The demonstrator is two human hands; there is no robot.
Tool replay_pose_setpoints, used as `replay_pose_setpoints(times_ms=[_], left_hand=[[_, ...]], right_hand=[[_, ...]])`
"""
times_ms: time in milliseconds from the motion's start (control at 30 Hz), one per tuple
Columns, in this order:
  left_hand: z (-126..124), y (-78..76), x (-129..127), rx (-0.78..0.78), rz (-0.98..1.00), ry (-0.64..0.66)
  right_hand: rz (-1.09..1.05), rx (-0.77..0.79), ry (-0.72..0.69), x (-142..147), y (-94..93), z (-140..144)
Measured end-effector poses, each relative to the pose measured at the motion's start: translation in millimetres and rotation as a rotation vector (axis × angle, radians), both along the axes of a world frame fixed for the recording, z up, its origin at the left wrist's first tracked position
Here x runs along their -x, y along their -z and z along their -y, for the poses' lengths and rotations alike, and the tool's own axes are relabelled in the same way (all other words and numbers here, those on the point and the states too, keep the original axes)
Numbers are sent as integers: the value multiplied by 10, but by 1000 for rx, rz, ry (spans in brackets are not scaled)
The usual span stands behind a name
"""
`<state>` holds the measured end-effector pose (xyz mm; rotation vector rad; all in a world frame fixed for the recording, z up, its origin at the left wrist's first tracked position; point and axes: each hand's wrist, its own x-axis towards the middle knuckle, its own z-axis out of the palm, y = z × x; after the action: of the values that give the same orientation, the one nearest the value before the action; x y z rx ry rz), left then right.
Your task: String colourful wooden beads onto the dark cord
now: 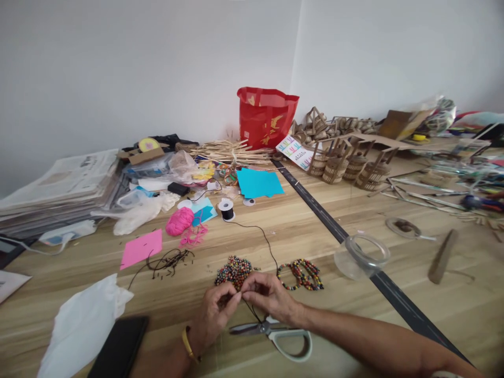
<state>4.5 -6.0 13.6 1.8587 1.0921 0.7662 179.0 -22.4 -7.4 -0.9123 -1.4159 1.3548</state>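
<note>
My left hand (220,307), with a gold bracelet (188,344) at its wrist, is closed in a pinch. Its fingertips meet those of my right hand (271,299), also pinched. A thin black cord (255,227) runs from a spool (227,211) to behind my right hand and comes out below its fingertips. Anything tiny between the left fingers is too small to make out. Just beyond the hands lies a heap of multicoloured beads (233,270). Strung bead bracelets (303,274) rest to its right. Grey-handled scissors (289,341) lie open under the right wrist.
A black phone-like slab (118,346) and white tissue (84,320) lie left. Cord scraps (169,262), pink paper (142,248) and pink yarn (180,220) are beyond. A clear round container (356,265) stands right. Small woven baskets (334,168) and a red bag (265,118) are behind.
</note>
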Motion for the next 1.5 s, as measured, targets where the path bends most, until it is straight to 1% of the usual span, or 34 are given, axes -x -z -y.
replay_pose_setpoints(times_ms=[133, 233, 333, 467, 700, 867, 1033, 1133, 1233, 1367, 1400, 1500], left_hand=[[-4, 19, 13, 9, 14, 13], [-2, 30, 22, -13, 8, 30], [2, 31, 29, -33, -1, 49], [6, 9, 30, -37, 0, 73], [10, 20, 35, -60, -4, 78], [1, 46, 39, -97, -13, 79], [-4, 41, 24, -94, -8, 66], [-11, 1, 39, -55, 11, 45], [-39, -77, 85, -35, 52, -12], [-109, -186, 166, -64, 2, -79], [-127, -205, 185, -69, -21, -73], [-169, -242, 231, -44, -158, 44]], right_hand=[[52, -63, 3, -9, -25, 15], [49, -41, -21, 3, -20, 26], [53, -14, -15, 13, 16, 26], [70, -33, -6, 14, 41, 18], [133, -112, 3, 11, -35, 26], [110, -28, -51, 6, -65, 27], [100, -18, -51, 7, -30, 18], [128, -45, -37, -1, -18, 12], [153, -93, -7, -18, -19, 3], [144, -54, 18, -29, -8, -8], [147, -47, 20, -27, -6, -7], [186, -59, 0, -20, -18, 2]])
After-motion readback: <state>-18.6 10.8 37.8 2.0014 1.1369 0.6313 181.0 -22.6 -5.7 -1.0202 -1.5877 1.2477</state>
